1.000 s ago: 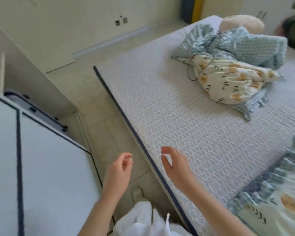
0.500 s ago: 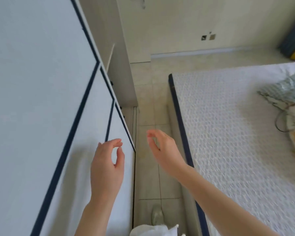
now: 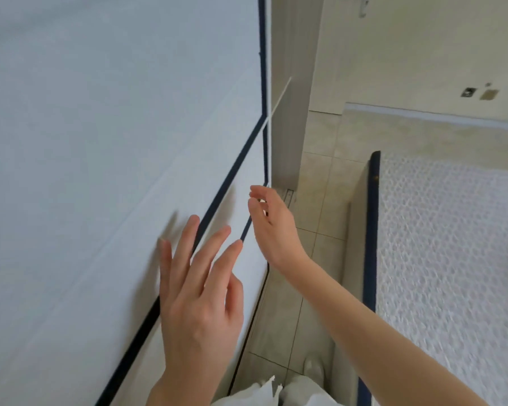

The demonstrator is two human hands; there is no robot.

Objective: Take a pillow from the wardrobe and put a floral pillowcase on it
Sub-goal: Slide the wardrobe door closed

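- The left hand [image 3: 198, 291] was spread flat, fingers straight, at or just off the wardrobe door [image 3: 100, 142] in the lower middle of the frame, gripping nothing; I judged it was set to push or slide the panel.
- The right hand [image 3: 272, 227] hovered loosely curled and empty at the door's right edge, likely feeling for a place to pull.
- No pillow or pillowcase was in view; the pillow was presumably behind the shut door, which stood in the way.
- The bed [image 3: 452, 259] filled the right side, leaving a narrow strip of tiled floor [image 3: 311, 244] to stand in.
- A wall socket [image 3: 468, 92] sat at upper right.
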